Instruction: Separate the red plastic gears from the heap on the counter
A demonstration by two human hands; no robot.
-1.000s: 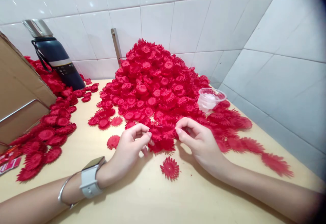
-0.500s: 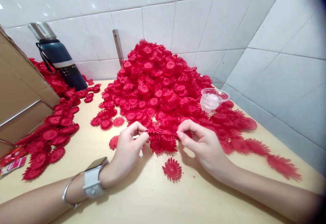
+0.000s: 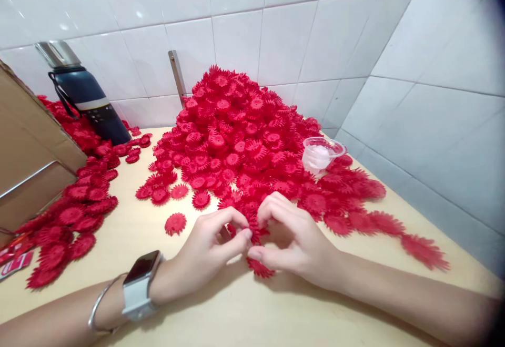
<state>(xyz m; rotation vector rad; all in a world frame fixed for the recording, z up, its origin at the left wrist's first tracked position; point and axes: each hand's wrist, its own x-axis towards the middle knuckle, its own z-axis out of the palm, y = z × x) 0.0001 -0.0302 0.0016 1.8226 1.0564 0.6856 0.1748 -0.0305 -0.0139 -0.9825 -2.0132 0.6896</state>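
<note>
A tall heap of red fringed discs [image 3: 236,131] rises on the pale table [image 3: 221,320] against the tiled wall. At its front edge my left hand [image 3: 215,239] is closed, thumb and index fingertip pressed together; anything between them is too small to make out. Beside it on the right, my right hand [image 3: 298,239] has its thumb and fingers apart in a curve around some red discs. A single disc [image 3: 260,268] lies under and between both hands, partly hidden by them. Another loose disc [image 3: 175,223] lies left of my left hand.
A clear plastic cup [image 3: 321,155] with whitish contents stands at the heap's right side. On the left are a dark blue bottle [image 3: 92,100], a cardboard box [image 3: 31,152] and more red discs [image 3: 71,215]. A metal strip [image 3: 177,78] leans on the wall.
Both hands have come closer together and nearer to me, over the single front disc. My right thumb and fingers have spread apart. The whole view has shifted slightly.
</note>
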